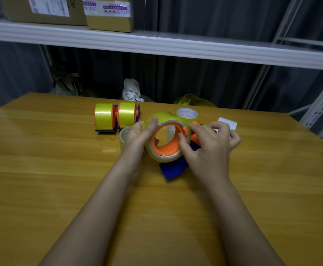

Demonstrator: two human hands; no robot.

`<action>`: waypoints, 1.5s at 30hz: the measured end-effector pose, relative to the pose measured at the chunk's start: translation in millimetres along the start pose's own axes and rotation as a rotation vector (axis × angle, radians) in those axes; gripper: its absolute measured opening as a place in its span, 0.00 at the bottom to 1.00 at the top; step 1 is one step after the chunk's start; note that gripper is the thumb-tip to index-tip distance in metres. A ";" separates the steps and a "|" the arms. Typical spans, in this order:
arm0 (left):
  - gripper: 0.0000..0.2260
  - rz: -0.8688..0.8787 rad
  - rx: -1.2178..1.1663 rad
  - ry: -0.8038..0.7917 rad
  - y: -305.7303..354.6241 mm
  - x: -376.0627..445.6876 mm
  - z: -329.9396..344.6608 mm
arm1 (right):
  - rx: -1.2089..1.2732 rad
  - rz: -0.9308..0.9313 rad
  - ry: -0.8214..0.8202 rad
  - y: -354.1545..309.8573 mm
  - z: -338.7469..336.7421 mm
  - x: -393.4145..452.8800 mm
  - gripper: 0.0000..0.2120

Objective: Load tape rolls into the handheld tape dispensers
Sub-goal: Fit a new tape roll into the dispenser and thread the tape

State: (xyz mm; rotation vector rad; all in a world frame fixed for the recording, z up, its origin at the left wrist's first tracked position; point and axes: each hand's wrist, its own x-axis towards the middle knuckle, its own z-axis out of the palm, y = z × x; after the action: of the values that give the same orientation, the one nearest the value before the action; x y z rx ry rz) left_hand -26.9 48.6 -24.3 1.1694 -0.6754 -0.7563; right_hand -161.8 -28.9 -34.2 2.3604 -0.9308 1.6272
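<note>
A yellow tape roll sits around the orange hub of a blue handheld dispenser at the middle of the wooden table. My left hand presses against the roll's left side. My right hand grips the dispenser from the right, thumb on the orange hub's rim. Two loaded dispensers with yellow rolls stand side by side behind on the left. A loose yellow roll lies behind, and a clear roll lies partly hidden under my left hand.
A white card lies on the table behind my right hand. A white shelf beam with cardboard boxes runs overhead at the back. Bags sit beyond the table's far edge, metal racking at the right.
</note>
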 end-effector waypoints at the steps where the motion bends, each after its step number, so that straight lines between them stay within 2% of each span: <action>1: 0.42 0.006 -0.031 -0.036 1.8 -1.0 -0.2 | 0.051 0.001 0.024 -0.4 -1.2 1.1 0.08; 4: 0.35 -0.013 -0.109 -0.045 6.2 -0.5 -3.1 | 0.185 -0.062 0.034 -3.7 -2.7 1.7 0.09; 7: 0.29 -0.017 -0.081 -0.104 5.7 2.8 -10.9 | 0.223 -0.117 0.035 -4.1 -1.9 0.4 0.10; 12: 0.27 -0.003 0.002 -0.144 7.8 1.6 -11.3 | 0.228 -0.229 0.023 -0.5 0.8 -1.1 0.12; 15: 0.17 0.046 0.032 -0.185 5.4 0.0 -8.5 | 0.317 -0.148 -0.024 0.6 2.1 0.5 0.12; 19: 0.09 0.189 0.196 -0.271 2.6 -5.3 -5.7 | 0.584 0.130 -0.119 -3.7 1.8 0.6 0.15; 22: 0.09 0.315 0.302 -0.304 1.2 -8.4 0.5 | 0.703 0.258 -0.174 -6.0 -1.4 2.8 0.17; 27: 0.06 0.461 0.375 -0.265 -3.3 -10.0 8.2 | 0.709 0.255 -0.150 -2.0 0.8 1.9 0.18; 30: 0.06 0.465 0.353 -0.213 -3.3 -11.0 11.1 | 0.642 0.183 -0.133 -4.3 4.8 -0.5 0.12; 35: 0.11 0.407 0.202 -0.136 -2.2 -9.7 12.2 | 0.625 0.111 -0.180 -6.4 8.6 -4.6 0.09; 37: 0.10 0.404 0.195 -0.143 -2.0 -9.4 11.5 | 0.642 0.122 -0.195 -6.6 8.9 -4.7 0.08; 41: 0.05 0.466 0.378 -0.221 -6.8 -11.1 12.6 | 0.600 0.225 -0.167 -3.3 7.5 -2.0 0.06; 45: 0.10 0.531 0.529 -0.249 -11.1 -11.0 14.6 | 0.600 0.332 -0.198 -1.7 4.5 -0.5 0.06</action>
State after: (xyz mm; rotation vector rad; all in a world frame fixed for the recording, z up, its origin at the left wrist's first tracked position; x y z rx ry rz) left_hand -46.8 47.3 -32.1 1.2917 -1.3888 -0.2709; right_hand -157.4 -29.2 -36.1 2.9281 -1.0253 2.0607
